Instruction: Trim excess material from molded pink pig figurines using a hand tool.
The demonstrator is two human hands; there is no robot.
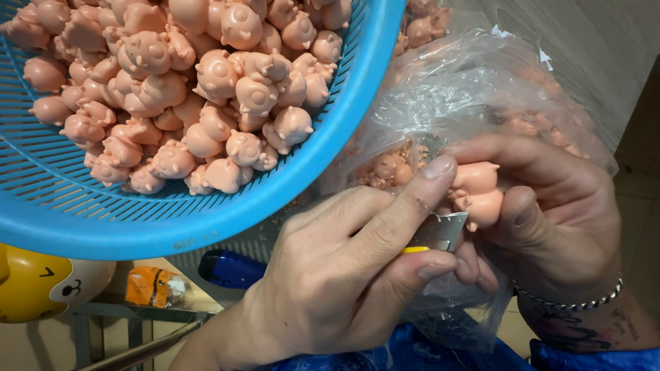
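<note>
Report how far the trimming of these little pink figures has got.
Done, apparently: a clear plastic bag behind the hands holds some pink figures, though whether these are trimmed cannot be told. In hand: the right hand pinches one pink figure, while the left hand sets a utility blade against it. Left: the blue basket is heaped with pink figures, so much seems to remain.

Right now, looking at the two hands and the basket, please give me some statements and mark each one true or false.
1. The left hand holds a blade. True.
2. The right hand is empty. False: its fingers hold a pink figure.
3. The basket is red. False: it is blue.
4. The basket holds many pink figures. True.
5. A clear bag lies behind the hands. True.
</note>
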